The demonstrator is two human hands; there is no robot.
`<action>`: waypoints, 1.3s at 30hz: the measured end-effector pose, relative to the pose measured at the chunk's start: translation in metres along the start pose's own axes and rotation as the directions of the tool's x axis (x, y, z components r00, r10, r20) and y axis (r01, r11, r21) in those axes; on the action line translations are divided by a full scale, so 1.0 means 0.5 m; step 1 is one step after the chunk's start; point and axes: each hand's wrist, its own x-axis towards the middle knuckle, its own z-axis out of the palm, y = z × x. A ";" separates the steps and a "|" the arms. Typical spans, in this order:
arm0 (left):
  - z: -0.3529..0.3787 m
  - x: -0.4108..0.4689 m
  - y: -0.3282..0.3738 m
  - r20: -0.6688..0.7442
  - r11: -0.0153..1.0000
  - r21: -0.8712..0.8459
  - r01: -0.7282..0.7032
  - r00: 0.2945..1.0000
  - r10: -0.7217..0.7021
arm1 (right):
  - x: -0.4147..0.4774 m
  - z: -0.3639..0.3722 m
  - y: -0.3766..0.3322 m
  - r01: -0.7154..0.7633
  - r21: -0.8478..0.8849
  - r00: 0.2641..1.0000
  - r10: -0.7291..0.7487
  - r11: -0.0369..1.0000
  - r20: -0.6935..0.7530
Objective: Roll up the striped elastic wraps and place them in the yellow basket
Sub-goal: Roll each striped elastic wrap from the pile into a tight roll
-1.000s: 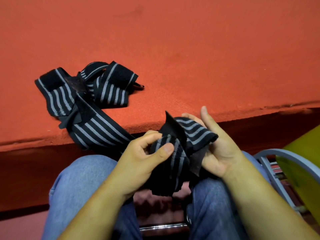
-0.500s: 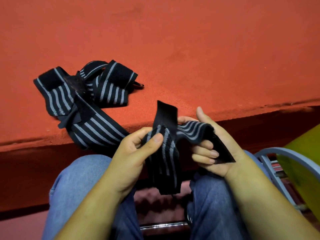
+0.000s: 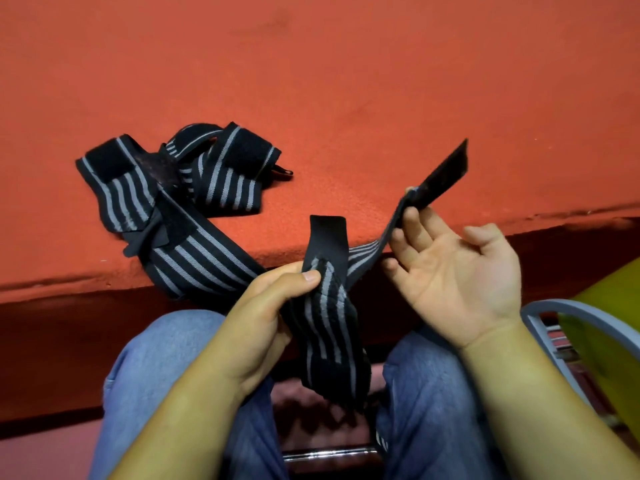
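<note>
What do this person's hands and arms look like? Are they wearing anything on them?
Both the left hand and the right hand are bare: no gloves, rings or watch show. The forearms are bare too, with no sleeve reaching into view. The only clothing seen is blue jeans on the legs.

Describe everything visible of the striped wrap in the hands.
The striped elastic wrap is black stretch fabric with grey lengthwise stripes and plain black ends. Unrolled: the left hand pinches it, a black tab stands above the thumb, the right hand holds the other end raised, and a length hangs between the knees.
</note>
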 end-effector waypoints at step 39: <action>0.009 -0.003 0.000 -0.086 0.997 0.004 -0.076 0.993 0.076 | 0.006 0.016 0.039 0.048 -0.305 0.989 -0.087 0.951 -0.116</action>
